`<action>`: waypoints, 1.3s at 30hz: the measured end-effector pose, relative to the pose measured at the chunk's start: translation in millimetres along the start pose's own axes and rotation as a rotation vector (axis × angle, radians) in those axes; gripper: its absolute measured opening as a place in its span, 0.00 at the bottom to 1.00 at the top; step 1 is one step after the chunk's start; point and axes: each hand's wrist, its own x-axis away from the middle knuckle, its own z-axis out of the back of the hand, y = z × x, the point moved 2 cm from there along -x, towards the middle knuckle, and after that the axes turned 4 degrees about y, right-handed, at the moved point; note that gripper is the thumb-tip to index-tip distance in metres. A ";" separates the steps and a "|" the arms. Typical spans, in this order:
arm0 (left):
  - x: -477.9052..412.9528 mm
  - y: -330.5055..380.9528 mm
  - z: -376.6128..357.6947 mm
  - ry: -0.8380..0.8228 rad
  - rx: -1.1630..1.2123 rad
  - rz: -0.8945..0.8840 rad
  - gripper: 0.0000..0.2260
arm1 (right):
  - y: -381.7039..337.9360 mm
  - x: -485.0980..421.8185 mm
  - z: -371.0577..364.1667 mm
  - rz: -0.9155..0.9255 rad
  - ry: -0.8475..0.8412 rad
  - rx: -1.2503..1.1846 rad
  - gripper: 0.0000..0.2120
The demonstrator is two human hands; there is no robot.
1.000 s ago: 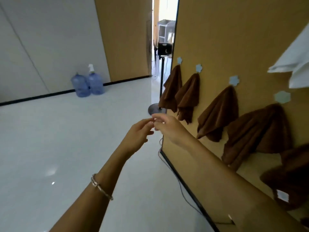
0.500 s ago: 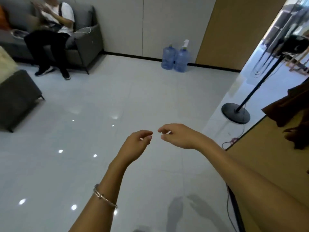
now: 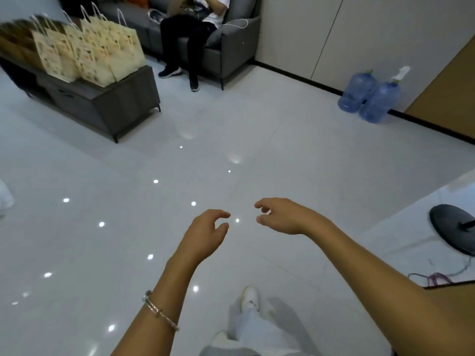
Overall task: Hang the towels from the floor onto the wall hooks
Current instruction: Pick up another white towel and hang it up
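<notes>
The glossy pale-grey tiled floor (image 3: 295, 155) is filling most of the view, reflecting ceiling lights, and no towel is showing anywhere on it; neither the towels nor the wall hooks are appearing in this view, so where the next towel is lying cannot be told. A small white shape at the far left edge is too cropped to name.

Along the back, a dark grey upholstered sofa (image 3: 231, 44) is carrying a seated person in dark trousers (image 3: 185, 34). Nearer, a low dark grey cabinet (image 3: 102, 104) is holding a row of cream paper carrier bags with cord handles (image 3: 87, 47). By the far wall two blue translucent water jugs (image 3: 370, 96) are standing side by side, touching. At the right edge the round black base of a stand (image 3: 452, 229) is resting on the floor, with a thin tangled cable (image 3: 437, 278) lying near it. That cable looks like the one thing underfoot worth avoiding.

Both forearms are reaching forward at waist height. The left hand (image 3: 205, 235), with a thin silver bracelet (image 3: 159, 309) on its wrist, is hanging empty with loosely curled fingers; the right hand (image 3: 285, 217) is likewise unladen and slack, near the left but apart. Probably they are being carried ready for a pick-up. A white shoe (image 3: 249, 299) is stepping forward below.
</notes>
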 end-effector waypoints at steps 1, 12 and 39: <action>-5.1 -3.9 4.6 0.017 -0.035 0.012 0.14 | -7.3 -11.6 2.3 0.040 0.051 0.020 0.21; -82.3 12.6 52.1 0.344 -0.304 0.066 0.14 | -34.8 -121.5 51.6 0.355 0.165 0.069 0.21; -65.9 -146.2 232.4 0.702 0.010 0.547 0.12 | -313.1 -253.2 8.8 0.813 -0.151 0.457 0.19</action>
